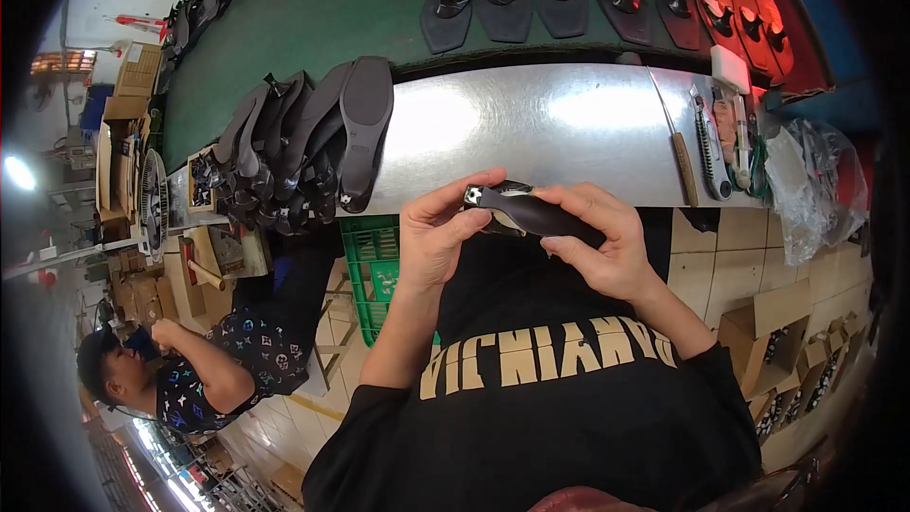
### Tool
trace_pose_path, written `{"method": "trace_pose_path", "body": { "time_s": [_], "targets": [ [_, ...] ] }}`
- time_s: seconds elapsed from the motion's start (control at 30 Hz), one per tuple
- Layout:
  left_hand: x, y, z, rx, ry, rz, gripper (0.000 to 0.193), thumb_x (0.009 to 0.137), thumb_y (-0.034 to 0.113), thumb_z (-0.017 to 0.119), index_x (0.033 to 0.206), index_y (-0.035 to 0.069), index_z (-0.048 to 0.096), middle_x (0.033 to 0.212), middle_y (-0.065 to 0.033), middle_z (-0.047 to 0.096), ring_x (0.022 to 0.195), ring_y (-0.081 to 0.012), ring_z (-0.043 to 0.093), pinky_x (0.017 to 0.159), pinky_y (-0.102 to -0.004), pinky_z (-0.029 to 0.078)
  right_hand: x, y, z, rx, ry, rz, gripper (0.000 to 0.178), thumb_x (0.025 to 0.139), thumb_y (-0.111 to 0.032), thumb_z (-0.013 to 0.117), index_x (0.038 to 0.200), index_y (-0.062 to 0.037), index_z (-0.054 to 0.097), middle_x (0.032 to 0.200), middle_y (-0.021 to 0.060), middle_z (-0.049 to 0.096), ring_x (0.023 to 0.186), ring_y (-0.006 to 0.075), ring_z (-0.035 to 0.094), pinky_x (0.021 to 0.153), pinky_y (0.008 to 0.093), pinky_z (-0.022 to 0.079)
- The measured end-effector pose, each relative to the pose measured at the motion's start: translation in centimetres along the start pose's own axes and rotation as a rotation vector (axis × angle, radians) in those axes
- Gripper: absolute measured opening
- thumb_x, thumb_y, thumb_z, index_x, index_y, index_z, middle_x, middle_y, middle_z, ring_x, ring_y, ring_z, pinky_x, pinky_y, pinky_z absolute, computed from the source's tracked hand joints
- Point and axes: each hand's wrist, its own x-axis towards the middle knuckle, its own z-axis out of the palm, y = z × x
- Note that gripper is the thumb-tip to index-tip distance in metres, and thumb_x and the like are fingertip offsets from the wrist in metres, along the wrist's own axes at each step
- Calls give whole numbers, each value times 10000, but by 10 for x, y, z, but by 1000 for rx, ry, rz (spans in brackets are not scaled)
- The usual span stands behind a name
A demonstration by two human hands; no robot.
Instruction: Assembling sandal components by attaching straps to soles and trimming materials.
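Both my hands hold one dark shoe sole [542, 215] just off the front edge of the metal worktop. My left hand [434, 235] pinches the heel end, where a small light patch with dark spots shows. Around the other end, the fingers and thumb of my right hand [607, 245] are closed. A pale piece shows along the sole's side; what it is I cannot tell. On the worktop to the left lies a pile of dark soles with heels [313, 123], the nearest ones overlapping.
An awl [682, 166] and a utility knife [709, 147] lie on the right of the metal worktop [531, 118]. Behind it, a green belt [322, 5] carries a row of soles with straps. A green crate [370, 265] stands below. A co-worker [199, 370] sits at left.
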Motion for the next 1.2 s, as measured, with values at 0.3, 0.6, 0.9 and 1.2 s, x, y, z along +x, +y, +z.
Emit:
{"method": "trace_pose_path", "body": {
  "time_s": [0.3,0.6,0.9,1.2],
  "targets": [
    [-4,1,-3,168,-35,21,385,782,-96,662,1164,-57,637,1197,-191,633,1037,-202,635,876,-271,521,2,-4,-4,-159,-58,-58,433,742,-7,702,1169,-41,644,868,104,633,744,203,616,670,286,478],
    [-1,-4,-16,214,-278,178,418,759,-146,616,1157,-25,657,1297,-264,553,1175,-294,579,948,-329,493,5,-12,-5,-308,-89,-172,433,714,-45,730,1138,-40,641,830,97,611,731,254,611,646,335,484],
    [-3,5,-11,438,-328,184,467,689,-181,543,1114,-42,675,1282,-264,568,1114,-242,619,877,-255,490,2,-11,0,-420,-109,-188,437,702,-50,735,1130,-41,647,815,101,601,728,271,611,640,351,491],
    [-7,-7,-1,401,-134,-50,467,848,-135,453,1275,6,580,1402,-163,489,1096,-169,601,752,-233,579,-1,13,9,-287,-70,-26,406,767,-108,704,1160,-58,612,817,102,595,742,291,604,679,378,490]
  ]
}}
